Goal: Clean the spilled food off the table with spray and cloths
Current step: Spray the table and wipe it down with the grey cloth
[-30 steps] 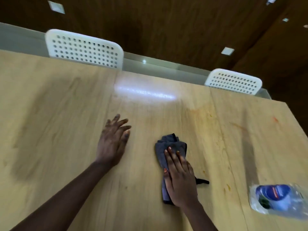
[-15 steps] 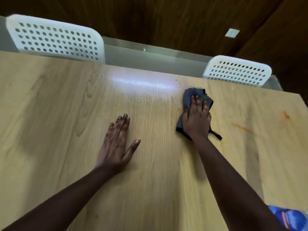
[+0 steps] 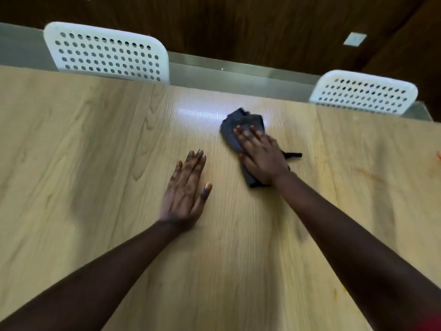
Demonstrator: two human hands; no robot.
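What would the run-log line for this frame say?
phase: wiping | right hand: pressing grey cloth flat on table | left hand: flat on table, bracing | orange smears: uncleaned at right

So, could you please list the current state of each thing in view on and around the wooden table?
Dark grey cloth: bunched, flat on table, pressed under right hand.
Right hand: fingers straight, pressing the cloth.
Left hand: flat, palm down on bare wood.
Light wooden table: orange smears remain at right.
Two white perforated chairs: pushed in at far edge.
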